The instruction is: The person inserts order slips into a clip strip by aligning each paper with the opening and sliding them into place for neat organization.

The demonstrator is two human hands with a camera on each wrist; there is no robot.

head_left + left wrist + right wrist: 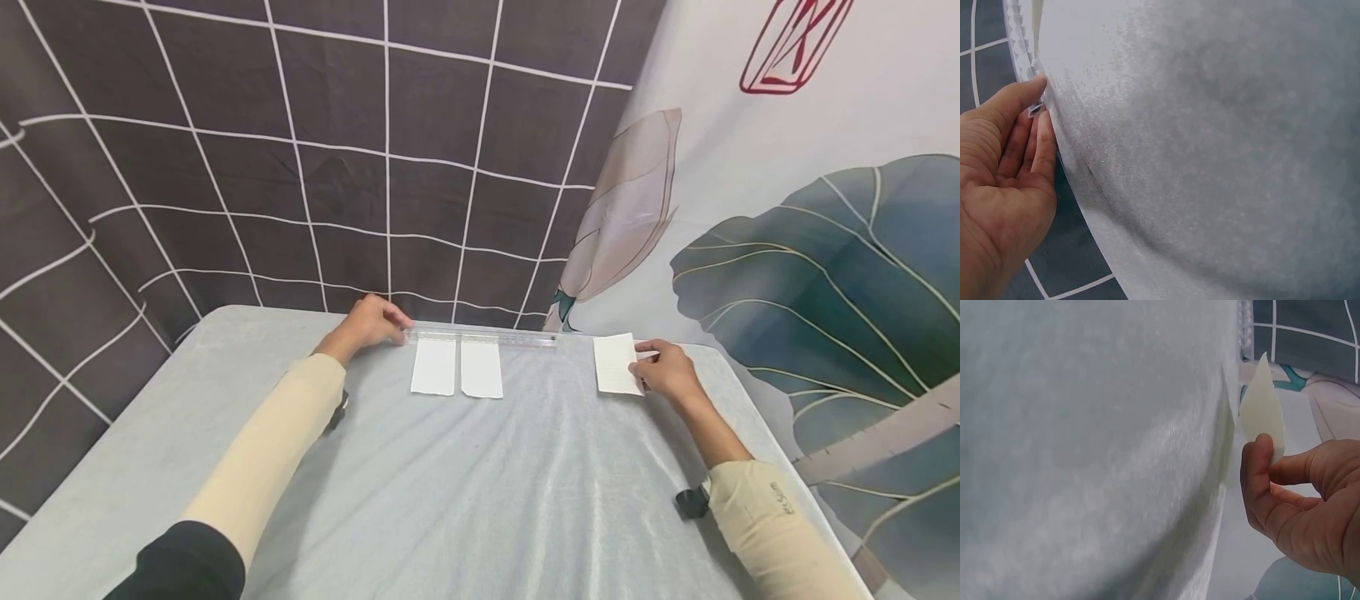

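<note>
At the table's far edge lies a long clear plastic strip; my left hand pinches its left end between thumb and fingers. In the left wrist view the thumb lies on top of the strip's end. Two white paper slips, a left one and a right one, hang side by side from the strip toward me. To the right of the strip, my right hand pinches a third paper slip by its right edge. In the right wrist view that slip looks bent, its far corner pointing up.
A pale grey cloth with soft folds covers the table. Behind it hangs a dark curtain with a white grid, and to the right a white curtain with a large leaf print. Dark wrist devices sit at both sleeves.
</note>
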